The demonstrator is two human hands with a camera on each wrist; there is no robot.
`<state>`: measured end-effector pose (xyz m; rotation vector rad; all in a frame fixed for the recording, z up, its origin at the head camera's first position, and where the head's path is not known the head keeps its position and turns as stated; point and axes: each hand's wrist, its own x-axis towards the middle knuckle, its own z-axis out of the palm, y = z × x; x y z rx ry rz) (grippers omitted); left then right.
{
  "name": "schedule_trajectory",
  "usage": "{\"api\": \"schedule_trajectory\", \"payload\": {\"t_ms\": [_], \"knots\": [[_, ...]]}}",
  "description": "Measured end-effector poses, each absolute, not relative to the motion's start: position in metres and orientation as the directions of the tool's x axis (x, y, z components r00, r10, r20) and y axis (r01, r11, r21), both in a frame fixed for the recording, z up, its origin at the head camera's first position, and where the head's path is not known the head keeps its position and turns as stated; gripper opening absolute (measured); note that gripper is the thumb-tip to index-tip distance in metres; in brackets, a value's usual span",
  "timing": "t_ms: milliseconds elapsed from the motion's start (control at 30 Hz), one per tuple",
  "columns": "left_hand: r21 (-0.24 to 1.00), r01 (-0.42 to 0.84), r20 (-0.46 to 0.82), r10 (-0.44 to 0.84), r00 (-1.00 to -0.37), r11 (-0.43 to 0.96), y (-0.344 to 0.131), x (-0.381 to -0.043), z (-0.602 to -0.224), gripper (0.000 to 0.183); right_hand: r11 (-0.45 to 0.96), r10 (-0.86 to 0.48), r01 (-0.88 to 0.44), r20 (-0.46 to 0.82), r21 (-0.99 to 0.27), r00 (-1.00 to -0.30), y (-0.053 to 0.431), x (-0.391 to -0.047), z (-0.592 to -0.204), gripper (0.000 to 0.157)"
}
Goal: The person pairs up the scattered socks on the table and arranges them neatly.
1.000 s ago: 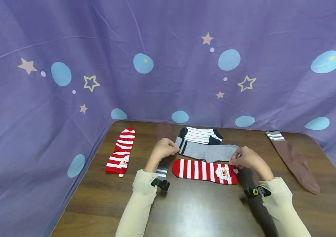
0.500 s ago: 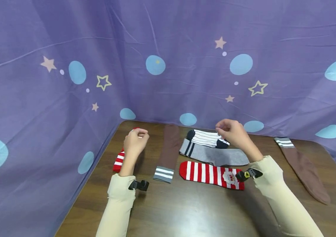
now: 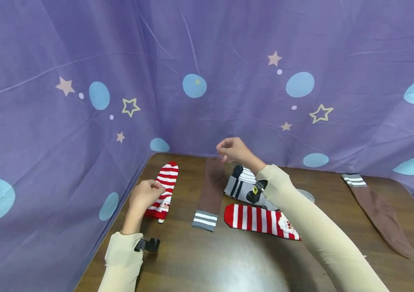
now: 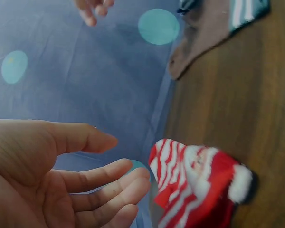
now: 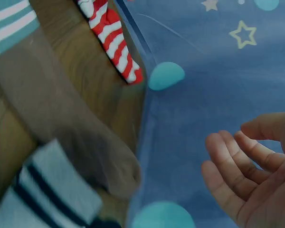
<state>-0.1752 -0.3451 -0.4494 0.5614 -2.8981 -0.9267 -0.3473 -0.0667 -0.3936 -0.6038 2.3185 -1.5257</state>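
My left hand point(image 3: 146, 196) hovers at the near left, beside and partly over a red-and-white striped sock point(image 3: 169, 176) with a Santa face. In the left wrist view its thumb and fingers point(image 4: 109, 183) are apart, with nothing between them. The right hand point(image 3: 237, 150) is raised over the toe end of a brown sock point(image 3: 210, 190), fingers loosely bent and holding nothing. Right of that brown sock lie a grey sock point(image 3: 242, 190), a white-and-black sock point(image 3: 247, 175) and a second striped Santa sock point(image 3: 252, 218). The right sleeve partly hides these three.
Another brown sock point(image 3: 378, 215) with a grey-and-white cuff lies at the far right of the wooden table point(image 3: 192, 259). A purple curtain point(image 3: 236, 101) with stars and blue ovals hangs behind the table and along its left side.
Both hands have left the two ends of the grey sock and moved left, the left hand to the left striped sock, the right hand above the left brown sock. The head view has shifted slightly.
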Motion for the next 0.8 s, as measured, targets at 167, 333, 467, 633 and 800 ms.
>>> {"api": "schedule_trajectory", "payload": {"t_ms": [167,333,467,633,800], "knots": [[0.530,-0.345,-0.132,-0.326,-0.936,0.774,-0.344,-0.173,-0.459,0.026,0.285,-0.474,-0.023,-0.120,-0.958,-0.872,-0.098,-0.354,-0.406,0.020],[0.486,-0.375,-0.189,-0.323,-0.927,0.790,-0.340,-0.173,-0.461,0.023,0.211,-0.465,0.157,-0.241,-0.965,-0.852,-0.121,-0.357,-0.418,0.027],[0.449,-0.380,-0.224,-0.310,-0.924,0.808,-0.338,-0.173,-0.463,0.026,0.173,-0.480,0.226,-0.282,-0.959,-0.831,-0.134,-0.358,-0.429,0.032],[0.403,-0.383,-0.263,-0.296,-0.918,0.831,-0.335,-0.173,-0.470,0.038,0.196,-0.485,0.239,-0.305,-0.951,-0.819,-0.149,-0.354,-0.444,0.034],[0.357,-0.392,-0.269,-0.309,-0.912,0.848,-0.335,-0.171,-0.476,0.048,0.287,-0.509,0.151,-0.284,-0.946,-0.813,-0.165,-0.344,-0.457,0.027]]}}
